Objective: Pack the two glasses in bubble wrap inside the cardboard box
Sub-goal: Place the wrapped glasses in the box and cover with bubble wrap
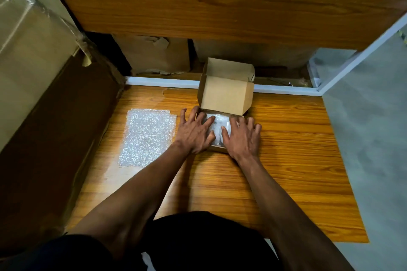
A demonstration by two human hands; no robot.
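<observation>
A person leans over a wooden table [275, 160] with both hands spread flat over an open cardboard box [226, 97], its lid standing upright at the far side. The left hand [195, 132] lies palm down across the box's left edge, fingers splayed and gripping nothing; the right hand [243, 136] rests the same way over the right edge, fingers loose and extended. Between them a strip of bubble wrap [218, 126] shows inside the box, with dark shapes under it; whether these are the glasses cannot be made out. A second, flat sheet of bubble wrap, the sheet [148, 136], lies on the table just left of the box, apart from the left hand.

The tabletop is orange-brown wood grain with a glossy sheen and a pale rim [163, 82] along its far edge. Above it runs a wood-grain shelf [220, 11] edged in the same pale trim. Under the shelf, behind the table, stand brown cartons [154, 55], one with torn paper. A large carton [28, 50] wrapped in clear film leans at the left, touching the table's side. A grey floor [370, 138] fills the right. The person's dark clothing [198, 242] shows at the bottom.
</observation>
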